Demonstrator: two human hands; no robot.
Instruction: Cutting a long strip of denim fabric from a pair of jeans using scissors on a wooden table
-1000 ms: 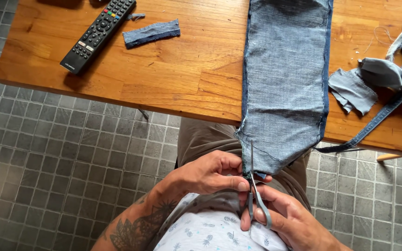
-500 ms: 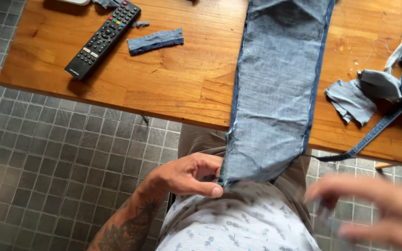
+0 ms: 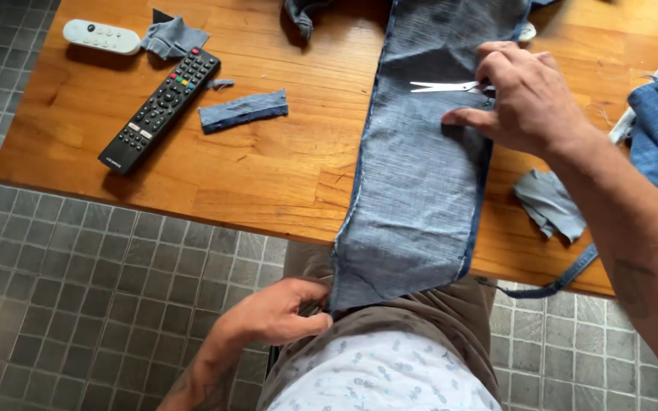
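Upper left: white remote (image 3: 102,36), black remote (image 3: 161,109), small denim scrap (image 3: 243,111) on wooden table (image 3: 268,190). Lower centre: left hand (image 3: 272,312) pinches bottom corner of denim strip (image 3: 420,175), which hangs over table edge. Upper right: right hand (image 3: 527,99) closed on scissors (image 3: 447,87), resting atop strip.

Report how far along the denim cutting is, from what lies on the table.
Done: cut-off pieces lie about, a short denim strip and a grey scrap. In hand: the left hand pinches the lower corner of the long denim panel at the table edge, while the right hand grips the scissors lying on it. Left: the panel itself looks whole, with no fresh cut visible.
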